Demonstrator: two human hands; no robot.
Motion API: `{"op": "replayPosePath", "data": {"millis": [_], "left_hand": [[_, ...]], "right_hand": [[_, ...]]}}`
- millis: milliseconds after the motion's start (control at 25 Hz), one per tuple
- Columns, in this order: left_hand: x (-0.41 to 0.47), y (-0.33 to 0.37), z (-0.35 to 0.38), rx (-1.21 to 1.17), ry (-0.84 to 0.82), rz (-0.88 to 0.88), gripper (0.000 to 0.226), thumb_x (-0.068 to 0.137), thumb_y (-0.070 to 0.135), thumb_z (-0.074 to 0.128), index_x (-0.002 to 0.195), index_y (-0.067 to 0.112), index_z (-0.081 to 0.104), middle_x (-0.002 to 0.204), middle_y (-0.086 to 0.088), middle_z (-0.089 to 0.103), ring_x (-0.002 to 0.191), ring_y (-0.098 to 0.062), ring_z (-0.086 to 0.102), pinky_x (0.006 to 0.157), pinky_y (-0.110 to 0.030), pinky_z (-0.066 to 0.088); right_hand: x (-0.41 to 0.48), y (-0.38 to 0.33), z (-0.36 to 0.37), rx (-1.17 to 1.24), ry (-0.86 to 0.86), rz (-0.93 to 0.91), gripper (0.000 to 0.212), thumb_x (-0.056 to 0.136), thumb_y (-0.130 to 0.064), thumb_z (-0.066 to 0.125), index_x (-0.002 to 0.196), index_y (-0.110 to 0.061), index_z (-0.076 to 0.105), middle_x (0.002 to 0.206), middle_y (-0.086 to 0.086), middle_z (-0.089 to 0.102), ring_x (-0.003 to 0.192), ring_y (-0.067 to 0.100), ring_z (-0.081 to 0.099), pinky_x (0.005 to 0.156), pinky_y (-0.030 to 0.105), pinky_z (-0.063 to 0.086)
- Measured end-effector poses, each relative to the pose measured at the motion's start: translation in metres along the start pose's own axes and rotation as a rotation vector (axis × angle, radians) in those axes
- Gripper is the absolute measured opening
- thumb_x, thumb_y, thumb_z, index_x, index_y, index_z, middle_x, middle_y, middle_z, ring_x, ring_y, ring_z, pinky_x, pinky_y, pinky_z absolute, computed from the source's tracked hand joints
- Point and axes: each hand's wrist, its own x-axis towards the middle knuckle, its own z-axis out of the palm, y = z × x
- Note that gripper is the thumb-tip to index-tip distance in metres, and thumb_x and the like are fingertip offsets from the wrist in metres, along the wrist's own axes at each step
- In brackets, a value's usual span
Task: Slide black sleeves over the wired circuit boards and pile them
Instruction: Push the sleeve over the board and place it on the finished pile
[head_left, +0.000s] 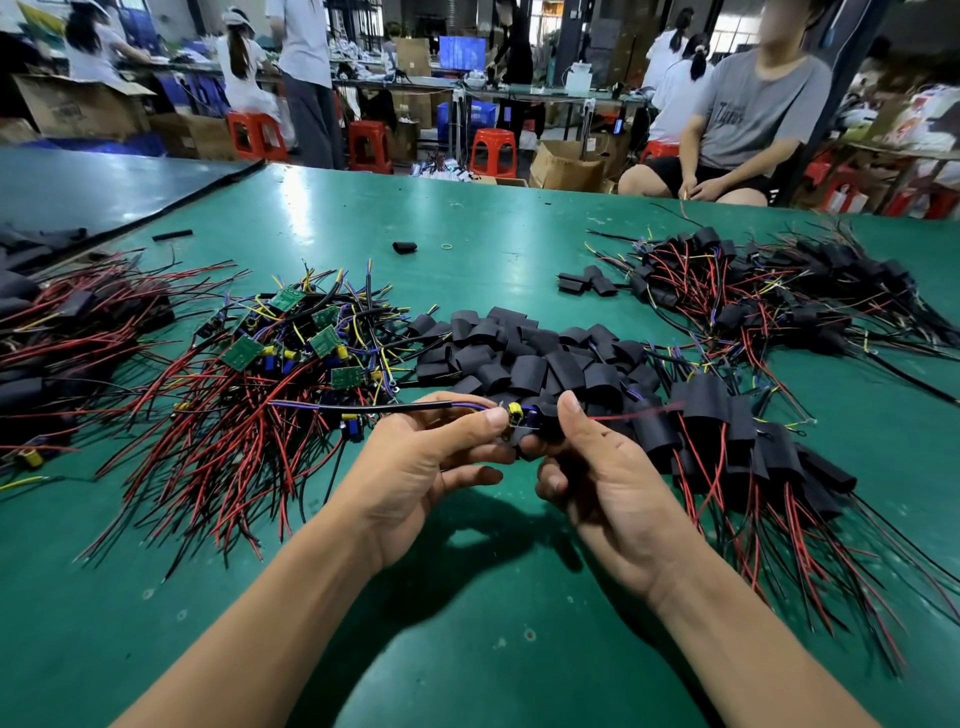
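Above the green table (467, 597), my left hand (421, 462) pinches a wired circuit board (519, 413) with a yellow part, its black and purple wires trailing left. My right hand (597, 478) grips a black sleeve (543, 431) that sits partly over the board's right end; a red wire sticks out to the right. Bare boards with red and black wires (270, 374) lie heaped at the left. Loose empty sleeves (519, 353) are piled behind my hands. Sleeved boards (737, 441) are stacked at the right.
A second heap of sleeved boards (769, 291) lies far right, and another (67, 332) at the far left edge. A stray sleeve (404, 247) and a rubber band (448, 246) sit mid-table. A seated person (737, 119) is across the table; stools and boxes stand behind.
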Motion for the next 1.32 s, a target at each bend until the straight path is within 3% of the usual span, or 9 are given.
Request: {"op": "replayPosePath", "data": {"millis": [200, 320, 520, 680, 840, 1120, 1320], "left_hand": [[0.002, -0.003, -0.003, -0.012, 0.003, 0.036, 0.038, 0.056, 0.022, 0.086, 0.089, 0.009, 0.073, 0.081, -0.01, 0.072, 0.065, -0.017, 0.069, 0.055, -0.022, 0.055], [0.002, -0.005, -0.004, 0.038, -0.007, 0.044, 0.032, 0.056, 0.025, 0.088, 0.084, 0.015, 0.077, 0.081, -0.01, 0.073, 0.066, -0.016, 0.069, 0.057, -0.022, 0.055], [0.0, -0.007, -0.002, 0.032, -0.041, 0.011, 0.028, 0.065, 0.025, 0.088, 0.087, 0.011, 0.077, 0.082, -0.012, 0.074, 0.062, -0.014, 0.066, 0.055, -0.02, 0.054], [-0.001, -0.003, -0.004, 0.058, -0.04, 0.026, 0.034, 0.06, 0.027, 0.092, 0.088, 0.015, 0.077, 0.088, -0.017, 0.075, 0.065, -0.017, 0.067, 0.058, -0.023, 0.055], [-0.001, -0.003, -0.001, 0.076, -0.049, 0.047, 0.03, 0.059, 0.03, 0.092, 0.084, 0.02, 0.079, 0.084, -0.01, 0.075, 0.061, -0.016, 0.066, 0.057, -0.023, 0.055], [-0.004, -0.004, -0.001, 0.187, -0.031, 0.127, 0.023, 0.064, 0.026, 0.085, 0.083, 0.019, 0.074, 0.081, -0.015, 0.073, 0.06, -0.02, 0.063, 0.054, -0.024, 0.051], [-0.004, 0.001, -0.003, 0.21, -0.022, 0.154, 0.024, 0.06, 0.023, 0.084, 0.083, 0.02, 0.076, 0.078, -0.013, 0.073, 0.06, -0.02, 0.064, 0.052, -0.022, 0.05]], "right_hand": [[-0.001, 0.0, 0.002, 0.017, 0.03, 0.032, 0.034, 0.065, -0.053, 0.074, 0.064, -0.019, 0.075, 0.074, 0.003, 0.071, 0.041, 0.005, 0.039, 0.048, 0.016, 0.035], [-0.002, 0.003, 0.005, 0.038, 0.028, 0.055, 0.041, 0.065, -0.049, 0.075, 0.079, -0.011, 0.071, 0.066, 0.001, 0.067, 0.042, 0.005, 0.039, 0.046, 0.015, 0.035], [-0.002, 0.007, 0.004, 0.056, 0.001, 0.022, 0.044, 0.07, -0.038, 0.076, 0.098, -0.006, 0.069, 0.078, 0.007, 0.067, 0.047, 0.008, 0.041, 0.048, 0.016, 0.036], [-0.003, 0.005, 0.0, 0.006, -0.048, -0.001, 0.037, 0.073, -0.033, 0.074, 0.105, -0.013, 0.076, 0.084, 0.004, 0.068, 0.051, 0.008, 0.042, 0.052, 0.016, 0.036], [-0.004, 0.004, -0.002, -0.019, -0.09, -0.052, 0.033, 0.081, -0.027, 0.068, 0.112, -0.016, 0.073, 0.091, 0.002, 0.071, 0.054, 0.008, 0.042, 0.053, 0.014, 0.039], [-0.003, 0.006, -0.004, -0.059, -0.092, 0.018, 0.037, 0.076, -0.038, 0.073, 0.108, -0.02, 0.076, 0.084, -0.003, 0.065, 0.055, 0.007, 0.044, 0.051, 0.019, 0.036], [0.0, 0.005, -0.005, -0.132, -0.063, -0.064, 0.035, 0.081, -0.039, 0.067, 0.111, -0.021, 0.073, 0.092, 0.004, 0.069, 0.052, 0.01, 0.047, 0.048, 0.016, 0.04]]}}
